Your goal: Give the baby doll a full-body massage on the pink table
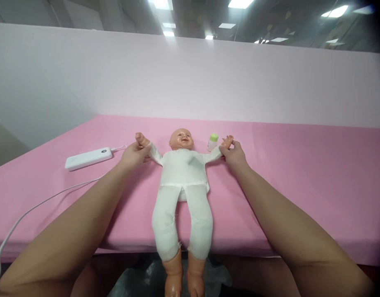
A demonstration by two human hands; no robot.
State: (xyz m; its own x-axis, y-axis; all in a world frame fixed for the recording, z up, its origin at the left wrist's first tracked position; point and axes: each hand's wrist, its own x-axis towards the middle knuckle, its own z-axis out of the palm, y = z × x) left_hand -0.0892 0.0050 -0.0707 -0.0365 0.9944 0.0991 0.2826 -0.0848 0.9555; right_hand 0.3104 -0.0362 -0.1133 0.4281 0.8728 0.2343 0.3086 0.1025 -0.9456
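A baby doll (pixel 184 169) with a white cloth body lies face up, its head toward the wall and its feet hanging past the table's front edge. Both its arms are spread out sideways. My left hand (pixel 134 156) is closed around the doll's arm at the wrist, on the left side. On the other side, my right hand (pixel 236 156) grips the doll's other wrist between thumb and fingers. Just behind that wrist stands a small bottle (pixel 212 142) with a green cap, apart from my fingers.
A white power bank (pixel 89 159) lies on the left of the pink-covered table (pixel 301 181), with a white cable (pixel 47 202) running past my left forearm to the lower left. A white wall (pixel 190 78) rises behind the table. Dark plastic (pixel 137 278) shows below the front edge.
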